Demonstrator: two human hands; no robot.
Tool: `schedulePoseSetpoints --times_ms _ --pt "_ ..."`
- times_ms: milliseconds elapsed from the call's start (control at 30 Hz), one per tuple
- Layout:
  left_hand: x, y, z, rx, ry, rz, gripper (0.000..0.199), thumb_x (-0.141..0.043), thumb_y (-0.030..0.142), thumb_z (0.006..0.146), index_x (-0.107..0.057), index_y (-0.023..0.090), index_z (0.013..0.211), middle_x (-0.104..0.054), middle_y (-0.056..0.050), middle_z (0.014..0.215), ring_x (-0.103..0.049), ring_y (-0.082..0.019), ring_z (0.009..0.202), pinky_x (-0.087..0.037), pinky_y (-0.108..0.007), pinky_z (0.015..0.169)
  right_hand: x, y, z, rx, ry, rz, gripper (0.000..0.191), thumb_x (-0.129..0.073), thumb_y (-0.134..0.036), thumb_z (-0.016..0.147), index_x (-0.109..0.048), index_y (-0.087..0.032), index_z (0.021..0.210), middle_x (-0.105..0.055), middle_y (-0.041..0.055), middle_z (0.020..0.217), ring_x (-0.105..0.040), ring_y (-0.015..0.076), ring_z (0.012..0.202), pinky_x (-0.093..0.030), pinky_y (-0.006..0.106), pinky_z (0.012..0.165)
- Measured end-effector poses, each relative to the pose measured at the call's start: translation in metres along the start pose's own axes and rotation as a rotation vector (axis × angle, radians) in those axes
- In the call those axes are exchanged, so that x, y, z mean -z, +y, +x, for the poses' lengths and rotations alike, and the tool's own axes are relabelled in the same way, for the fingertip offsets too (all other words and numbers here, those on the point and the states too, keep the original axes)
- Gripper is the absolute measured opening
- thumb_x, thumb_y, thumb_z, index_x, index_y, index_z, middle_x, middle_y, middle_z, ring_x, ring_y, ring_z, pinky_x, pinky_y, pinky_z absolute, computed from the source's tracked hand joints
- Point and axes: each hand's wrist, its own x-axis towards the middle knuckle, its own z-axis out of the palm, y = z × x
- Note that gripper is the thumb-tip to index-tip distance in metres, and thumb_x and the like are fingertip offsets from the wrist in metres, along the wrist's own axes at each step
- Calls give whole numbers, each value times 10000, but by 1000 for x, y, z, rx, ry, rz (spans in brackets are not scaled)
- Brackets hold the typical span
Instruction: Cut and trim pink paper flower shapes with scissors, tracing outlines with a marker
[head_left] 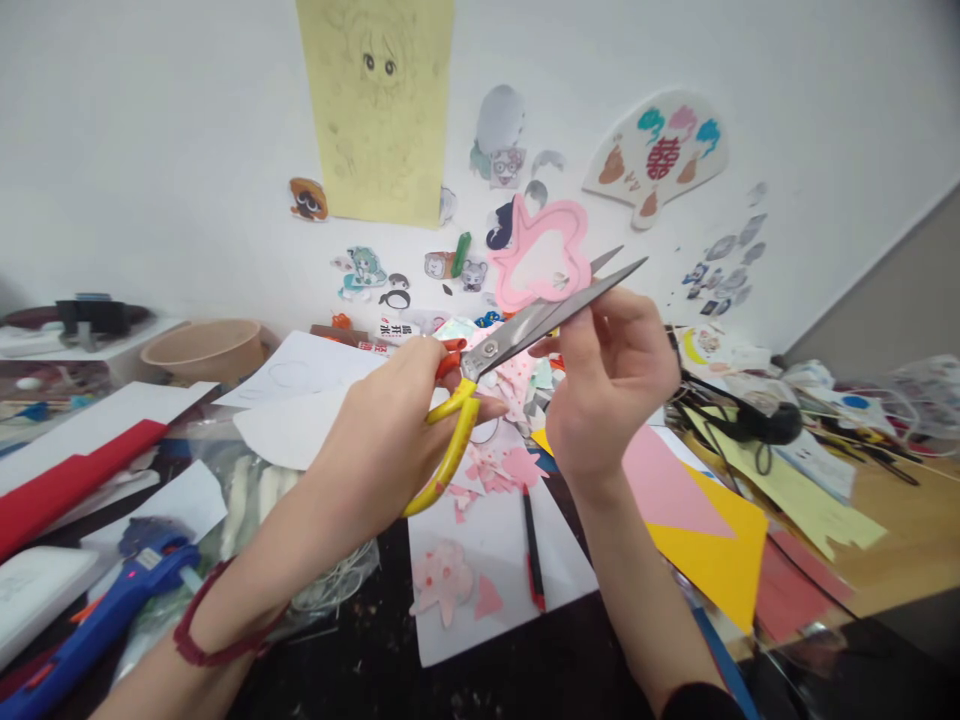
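Observation:
My left hand [382, 425] grips a pair of scissors [517, 330] with yellow handles and long metal blades that point up to the right. The blades look slightly parted at the tips and lie along the lower edge of a pink paper cutout [577, 225], a wavy outline with an open middle. My right hand [619, 380] pinches this cutout from behind the blades; its fingertips are partly hidden. Below the hands, a white sheet [480, 640] bears pink scraps [499, 465], a pink figure-shaped cutout [444, 580] and a black-and-red pen [533, 550].
A blue glue gun [142, 575] lies at the left, by a red strip [75, 490]. Behind stands a beige bowl [206, 345]. Yellow card [720, 555] and pink paper [667, 485] lie at the right. Stickers and a yellow drawing [379, 120] cover the wall ahead.

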Motion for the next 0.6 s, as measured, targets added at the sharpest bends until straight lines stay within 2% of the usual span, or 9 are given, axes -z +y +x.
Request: schedulePoseSetpoints --times_ms 267,433,600 --pt "-1 2 -1 25 -13 -33 322 -582 425 861 -334 244 763 -539 22 737 -458 -153 613 -343 -296 590 -5 2 -4 42 48 -34 88 -556 -261 959 -643 -266 941 -586 19 908 -663 157 826 -620 297 583" --pt "-2 3 -3 56 -30 -52 306 -578 427 863 -348 243 778 -547 16 761 -480 -161 646 -354 -299 608 -8 1 -7 10 79 17 75 -567 -258 954 -637 -267 930 -572 22 922 -654 148 824 -629 292 585" --pt "-3 4 -3 32 -21 -56 317 -573 429 873 -338 242 773 -554 13 772 -471 -154 637 -349 -290 610 -8 2 -7 42 102 -42 75 -564 -240 950 -627 -260 915 -578 23 911 -651 142 795 -610 272 543"
